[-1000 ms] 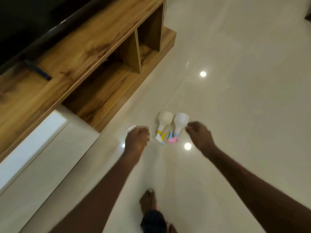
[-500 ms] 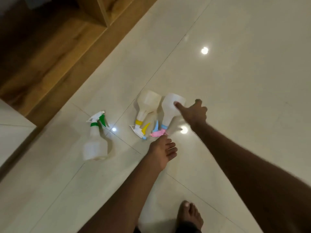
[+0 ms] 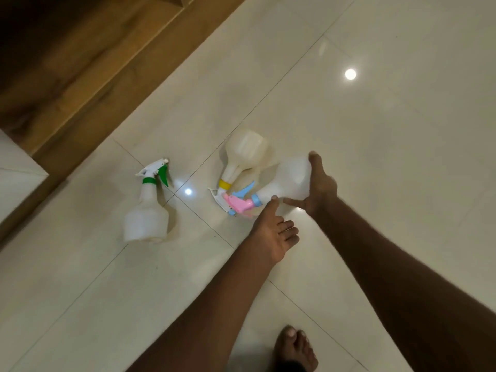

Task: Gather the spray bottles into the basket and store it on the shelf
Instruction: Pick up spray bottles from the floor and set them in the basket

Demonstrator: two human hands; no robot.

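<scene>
Pink-headed spray bottle (image 3: 288,181) sits gripped by the right hand (image 3: 320,187), fingers round its body; the left hand (image 3: 273,237) holds nothing, forefinger stretched to its neck.

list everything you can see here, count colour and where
green-trigger spray bottle: 1, white body, on floor, left
yellow-collar spray bottle: 1, cream body, on floor, centre
pink-and-blue spray bottle: 1, white body, right of the yellow-collar one
wooden shelf unit: 1, brown, top left
floor: 1, cream tiles, throughout
light reflections: 2 clear, white, on floor
foot: 1, bare, bottom edge
left hand: 1, fingertip touching pink-and-blue bottle's neck
right hand: 1, gripping its body
</scene>
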